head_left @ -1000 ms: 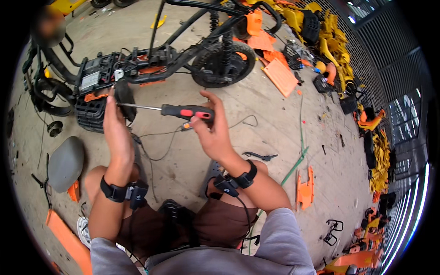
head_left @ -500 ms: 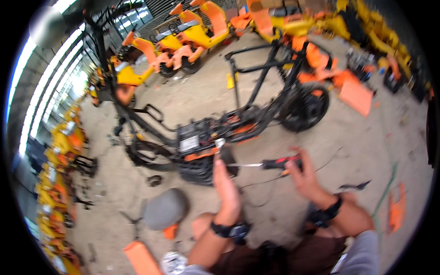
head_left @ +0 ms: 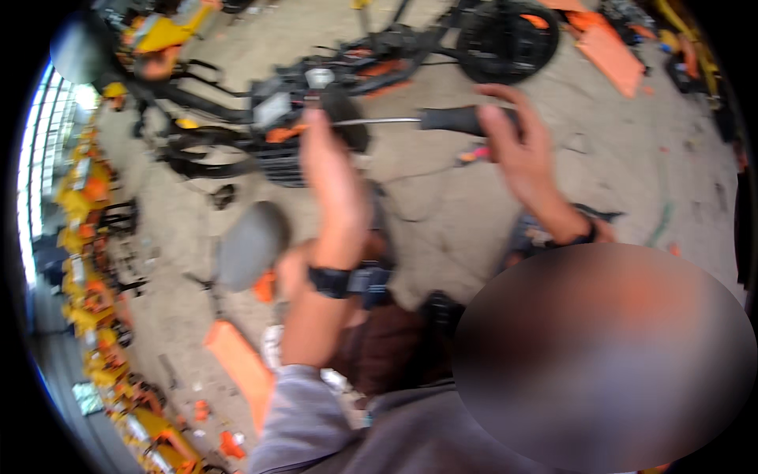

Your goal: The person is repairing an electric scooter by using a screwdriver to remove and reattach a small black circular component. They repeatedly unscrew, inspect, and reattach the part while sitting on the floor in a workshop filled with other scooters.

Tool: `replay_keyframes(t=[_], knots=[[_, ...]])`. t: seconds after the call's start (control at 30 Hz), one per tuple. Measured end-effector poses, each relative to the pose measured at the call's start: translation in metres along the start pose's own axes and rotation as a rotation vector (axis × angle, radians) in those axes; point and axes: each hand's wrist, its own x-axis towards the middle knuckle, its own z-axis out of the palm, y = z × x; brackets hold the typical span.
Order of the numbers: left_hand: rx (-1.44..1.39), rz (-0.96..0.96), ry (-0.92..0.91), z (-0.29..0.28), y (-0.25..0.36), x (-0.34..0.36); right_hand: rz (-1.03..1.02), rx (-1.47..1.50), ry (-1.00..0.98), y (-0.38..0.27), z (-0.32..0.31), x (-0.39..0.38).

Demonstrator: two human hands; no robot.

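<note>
Concrete floor [head_left: 632, 174], screwdriver [head_left: 423, 119] level between our hands

Our right hand [head_left: 525, 150] wraps the handle [head_left: 454, 120]; the shaft [head_left: 379, 121] points left, tip near our left hand [head_left: 335, 174], whose hold we cannot make out. A dark rounded part [head_left: 353, 126] is by that palm; beyond stands the black frame [head_left: 197, 103], a grey seat [head_left: 253, 245] to our left.

The left hand [head_left: 335, 178] is held flat and edge-on, its fingers [head_left: 317, 138] straight and pointing forward, its forearm [head_left: 308, 328] reaching back toward the body. Well to its right, the right hand [head_left: 521, 150] is bent in a grip, thumb [head_left: 496, 130] forward, wrist [head_left: 570, 217] behind it.
</note>
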Motion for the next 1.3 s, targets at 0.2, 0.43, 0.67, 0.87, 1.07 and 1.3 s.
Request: replay_keyframes(t=[0.2, 0.43, 0.67, 0.87, 1.07, 1.3], knots=[[0.126, -0.123, 0.253, -0.061, 0.051, 0.077, -0.114, 0.066, -0.053, 0.002, 0.104, 0.025], [0.471, 0.063, 0.282, -0.029, 0.087, 0.034, -0.402, 0.004, -0.033, -0.013, 0.075, 0.016], [0.287, -0.084, 0.215, 0.016, 0.011, 0.034, 0.006, -0.054, -0.080, -0.027, -0.007, 0.027], [0.048, -0.094, 0.216, -0.028, 0.033, 0.048, -0.114, -0.005, -0.208, 0.004, 0.068, 0.017], [0.046, 0.020, 0.095, -0.044, -0.037, 0.014, -0.028, -0.036, -0.168, 0.038, 0.029, 0.003], [0.278, 0.126, 0.100, -0.039, -0.032, 0.024, -0.164, -0.106, -0.144, 0.045, 0.032, 0.007]])
